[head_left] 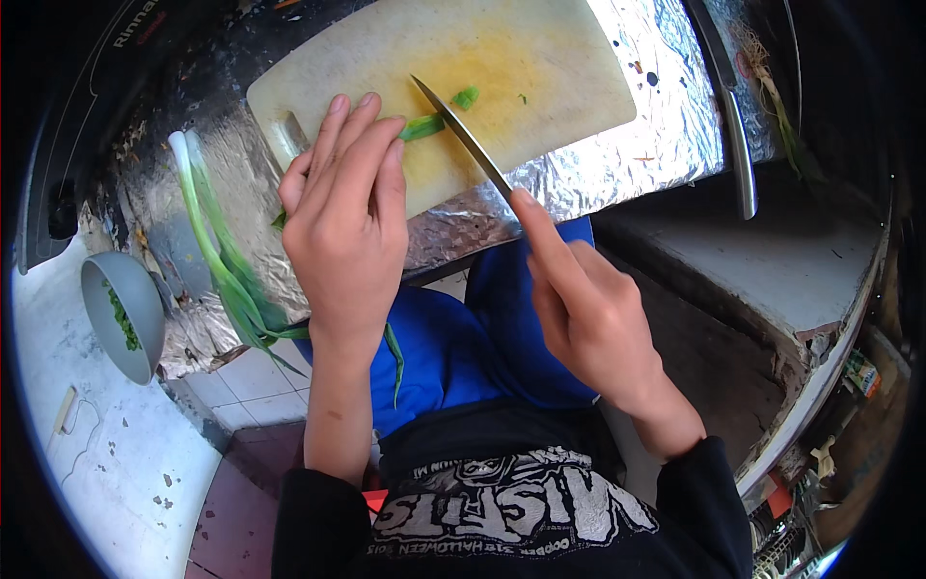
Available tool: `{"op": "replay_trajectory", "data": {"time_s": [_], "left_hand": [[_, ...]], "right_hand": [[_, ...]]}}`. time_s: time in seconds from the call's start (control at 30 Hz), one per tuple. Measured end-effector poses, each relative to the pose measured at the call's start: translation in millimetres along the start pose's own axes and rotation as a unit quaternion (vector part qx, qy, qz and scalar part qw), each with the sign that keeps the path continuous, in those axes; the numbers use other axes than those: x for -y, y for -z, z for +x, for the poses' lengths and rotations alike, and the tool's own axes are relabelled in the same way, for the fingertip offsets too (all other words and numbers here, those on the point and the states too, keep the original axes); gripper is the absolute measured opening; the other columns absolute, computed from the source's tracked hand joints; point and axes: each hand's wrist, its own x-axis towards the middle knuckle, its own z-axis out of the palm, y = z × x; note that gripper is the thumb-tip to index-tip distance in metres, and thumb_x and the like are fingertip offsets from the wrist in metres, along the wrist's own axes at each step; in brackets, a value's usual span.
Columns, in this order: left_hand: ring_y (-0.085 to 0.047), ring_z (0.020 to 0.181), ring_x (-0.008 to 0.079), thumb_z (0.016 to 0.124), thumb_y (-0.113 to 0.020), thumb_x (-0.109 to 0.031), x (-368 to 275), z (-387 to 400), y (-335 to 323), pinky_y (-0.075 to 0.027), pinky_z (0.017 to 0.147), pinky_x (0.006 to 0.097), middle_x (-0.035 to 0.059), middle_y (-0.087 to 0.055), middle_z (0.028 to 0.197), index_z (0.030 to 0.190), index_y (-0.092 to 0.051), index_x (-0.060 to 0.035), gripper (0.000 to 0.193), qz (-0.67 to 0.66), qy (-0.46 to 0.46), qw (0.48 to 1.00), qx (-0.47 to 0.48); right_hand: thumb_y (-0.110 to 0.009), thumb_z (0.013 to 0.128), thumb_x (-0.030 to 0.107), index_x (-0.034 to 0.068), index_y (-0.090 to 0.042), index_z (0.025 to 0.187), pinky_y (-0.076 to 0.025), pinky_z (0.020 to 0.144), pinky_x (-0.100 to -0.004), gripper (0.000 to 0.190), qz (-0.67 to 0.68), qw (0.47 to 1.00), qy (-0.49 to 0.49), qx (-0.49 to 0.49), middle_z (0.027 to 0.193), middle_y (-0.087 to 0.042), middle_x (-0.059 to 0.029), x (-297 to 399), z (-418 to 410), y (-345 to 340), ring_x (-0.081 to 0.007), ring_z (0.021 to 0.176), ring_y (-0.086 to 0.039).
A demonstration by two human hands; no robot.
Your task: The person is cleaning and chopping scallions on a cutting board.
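Note:
My left hand [351, 195] presses a green onion stalk [423, 128] down on the white plastic cutting board [579, 79], its fingers covering most of the stalk. In my right hand [593, 311] is a kitchen knife [474, 148], the index finger laid along it and the handle hidden in the grip. Its blade crosses the board right at the stalk's cut end. Just beyond the blade lies a small cut green piece [466, 97], with a tiny scrap farther right. A yellow stain marks the board's middle. Left of the board rest whole green onions [206, 224], white ends pointing away from me.
A grey bowl [148, 318] with chopped greens [121, 318] stands at the left. On the right, a second knife [738, 152] with a metal handle lies over the foil-covered edge [680, 152]. Rooted onion ends [770, 87] lie beyond it. A black Rinnai appliance [87, 94] is at upper left.

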Motion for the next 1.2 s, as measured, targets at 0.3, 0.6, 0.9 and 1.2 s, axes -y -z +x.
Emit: {"op": "replay_trajectory", "data": {"time_s": [0.3, 0.6, 0.9, 1.2], "left_hand": [[-0.066, 0.121, 0.0261, 0.09, -0.072, -0.005, -2.4, 2.0, -1.2, -0.044, 0.1, 0.0367, 0.0111, -0.074, 0.118, 0.103, -0.076, -0.0051, 0.013, 0.024, -0.026, 0.999, -0.012], [-0.07, 0.112, 0.026, 0.087, -0.075, -0.004, -10.6, 6.2, 0.3, -0.051, 0.093, 0.034, 0.0104, -0.075, 0.108, 0.099, -0.077, -0.0016, 0.012, 0.04, -0.024, 0.998, -0.032], [-0.06, 0.083, 0.0252, 0.078, -0.081, -0.002, -9.2, 9.6, -5.6, -0.048, 0.078, 0.0374, 0.0066, -0.059, 0.086, 0.094, -0.077, -0.0033, 0.017, -0.013, -0.014, 0.998, -0.058], [-0.061, 0.085, 0.0251, 0.077, -0.081, -0.002, -8.3, 9.1, -7.3, -0.048, 0.079, 0.0381, 0.0054, -0.06, 0.087, 0.093, -0.077, -0.0039, 0.016, -0.012, -0.024, 0.998, -0.059]], "right_hand": [[-0.069, 0.086, 0.0, 0.014, -0.045, 0.154, -0.05, 0.052, -0.0444, 0.074, 0.009, 1.0, -0.015, -0.009, 0.071, -0.049, -0.0117, 3.3, -10.0, -1.1, -0.0305, 0.053, -0.054], [-0.068, 0.088, -0.001, 0.012, -0.045, 0.154, -0.048, 0.054, -0.0437, 0.072, 0.035, 0.998, -0.006, -0.055, 0.068, -0.05, -0.0122, 3.9, 5.6, -6.1, -0.0299, 0.053, -0.053], [-0.068, 0.088, -0.001, 0.012, -0.046, 0.153, -0.047, 0.052, -0.043, 0.07, 0.038, 0.998, -0.003, -0.047, 0.067, -0.049, -0.0111, 7.0, -4.1, -9.8, -0.0284, 0.051, -0.052], [-0.069, 0.085, 0.001, 0.011, -0.044, 0.154, -0.05, 0.049, -0.043, 0.074, -0.01, 0.998, -0.002, -0.06, 0.071, -0.049, -0.0136, 10.4, 1.0, -26.5, -0.0309, 0.05, -0.055]]}}
